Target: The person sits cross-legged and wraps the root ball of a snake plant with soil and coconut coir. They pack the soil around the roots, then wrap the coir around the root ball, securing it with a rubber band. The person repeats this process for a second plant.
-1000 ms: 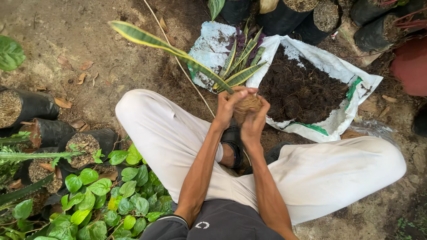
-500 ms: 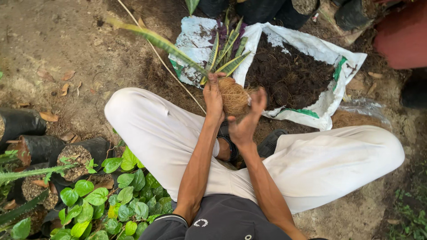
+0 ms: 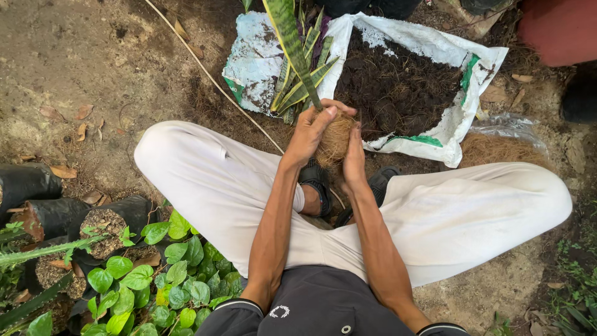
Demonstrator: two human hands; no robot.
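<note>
Since half a second ago the fibrous root ball [image 3: 334, 142] has come lower and closer to the person's lap, and the plant's long striped leaf [image 3: 292, 46] now stands up toward the top edge instead of trailing off to the left. The left hand [image 3: 311, 132] has moved over the top of the ball, fingers curled round its upper side where the leaves emerge. The right hand [image 3: 354, 158] lies flat against the ball's right flank, fingers pointing up. Both hands grasp the ball between them, forearms stretched forward over the crossed legs in white trousers [image 3: 205, 180]. Just beyond the hands an opened white sack [image 3: 460, 118] with green markings lies on the ground, spread wide and full of dark soil [image 3: 398, 87]. At lower left black nursery bags [image 3: 37, 186] lie beside broad green leaves [image 3: 180, 280].
</note>
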